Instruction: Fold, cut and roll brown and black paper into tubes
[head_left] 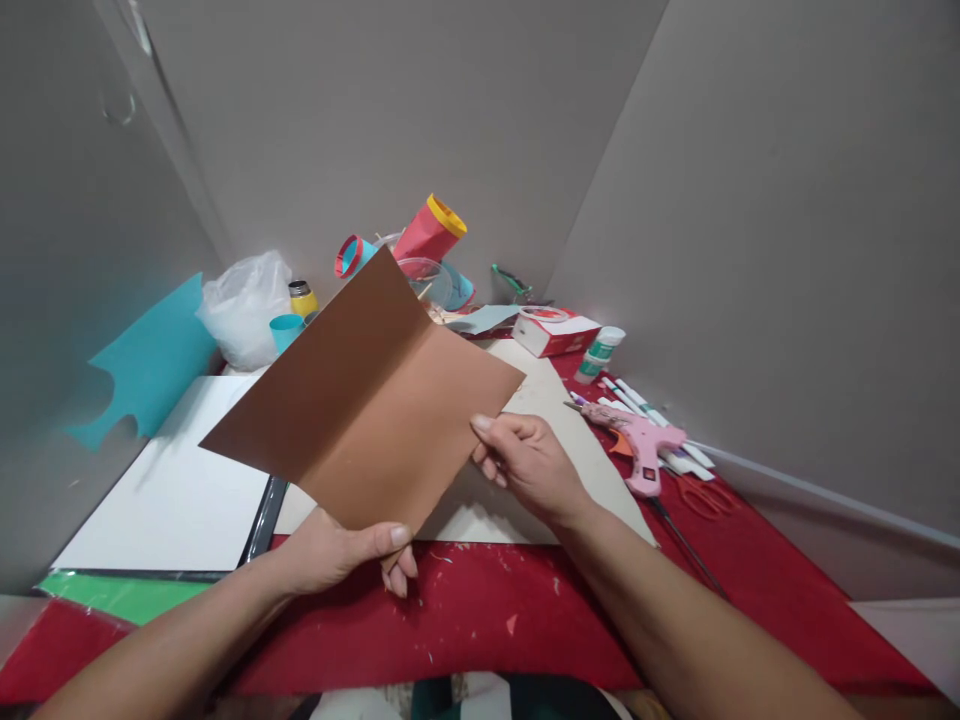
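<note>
A sheet of brown craft paper (367,390), bent along a diagonal crease, is held up above the table. My left hand (352,555) grips its lower corner, thumb on top and fingers underneath. My right hand (521,460) pinches its right edge between thumb and curled fingers. Below the sheet lies a pale grey board (600,460), partly hidden by the paper and my hands. To the right of my right hand rests a pink glue gun (641,440).
White paper (172,490) and a cut blue sheet (161,360) lie left. A plastic bag (247,305), a red paper tube (427,235) and a red-white box (555,332) stand behind. Glue bottles (600,355), several markers (667,430) and red-handled scissors (705,497) are right, on red cloth (510,620).
</note>
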